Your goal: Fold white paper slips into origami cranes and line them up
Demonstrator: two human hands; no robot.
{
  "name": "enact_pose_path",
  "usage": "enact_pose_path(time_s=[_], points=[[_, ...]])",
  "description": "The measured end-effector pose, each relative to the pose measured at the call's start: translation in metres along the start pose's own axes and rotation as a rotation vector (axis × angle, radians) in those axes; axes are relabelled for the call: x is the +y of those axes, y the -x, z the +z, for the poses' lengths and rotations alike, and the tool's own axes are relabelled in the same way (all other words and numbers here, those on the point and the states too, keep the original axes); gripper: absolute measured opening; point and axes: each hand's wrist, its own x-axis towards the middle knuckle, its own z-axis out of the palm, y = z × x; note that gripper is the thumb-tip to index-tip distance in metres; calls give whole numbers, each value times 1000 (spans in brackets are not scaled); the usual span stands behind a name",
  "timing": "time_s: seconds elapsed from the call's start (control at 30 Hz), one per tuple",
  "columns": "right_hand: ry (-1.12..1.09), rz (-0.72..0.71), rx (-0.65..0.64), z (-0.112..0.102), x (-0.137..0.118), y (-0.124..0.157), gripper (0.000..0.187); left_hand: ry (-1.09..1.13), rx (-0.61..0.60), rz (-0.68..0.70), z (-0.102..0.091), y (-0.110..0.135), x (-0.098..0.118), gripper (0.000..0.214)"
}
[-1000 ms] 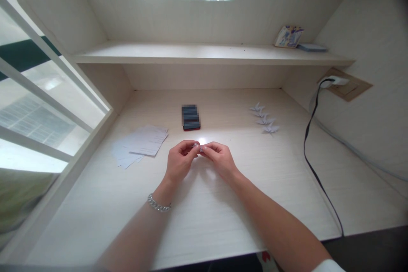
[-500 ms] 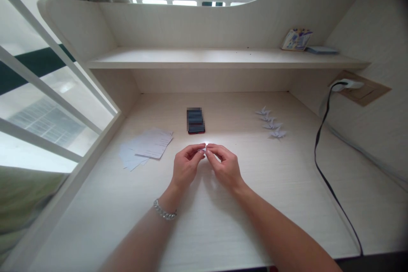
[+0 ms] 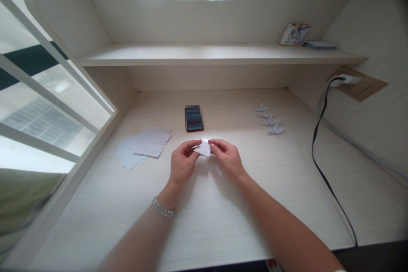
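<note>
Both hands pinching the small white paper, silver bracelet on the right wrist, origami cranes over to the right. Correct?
Wrong wrist: the head view shows the silver bracelet on the left wrist. The rest stands: left hand and right hand pinch the small white paper, with the origami cranes over to the right.

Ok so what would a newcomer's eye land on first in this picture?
Probably the hands: the left hand and the right hand hold a small white paper between them over the middle of the desk. Next might come the folded paper figures, lined up toward the back right, and the shiny bracelet on the left wrist.
</note>
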Motion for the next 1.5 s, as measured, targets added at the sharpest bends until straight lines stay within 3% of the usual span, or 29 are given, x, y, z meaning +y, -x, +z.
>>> enact_pose_path(time_s=[0.1,0.23,0.57,0.7,1.07,1.33,1.5], points=[[-176,104,-43,-4,6,-5,25,28,-23,-7,0,0,0,36],[-254,143,-102,-8,4,-6,26,44,-120,-33,-1,0,0,44],[-276,243,-277,-13,3,-6,29,-35,-187,20,-1,5,5,27],[-329,272,-316,-13,4,-6,31,-84,-155,29,-1,5,8,24],[-377,310,-252,-8,8,-6,27,-149,-163,4,-1,2,1,26],[-351,329,-234,-4,4,-5,33,69,-197,-223,3,1,-1,39],[-326,315,-253,-2,6,-4,32,133,-189,-263,6,3,0,36]])
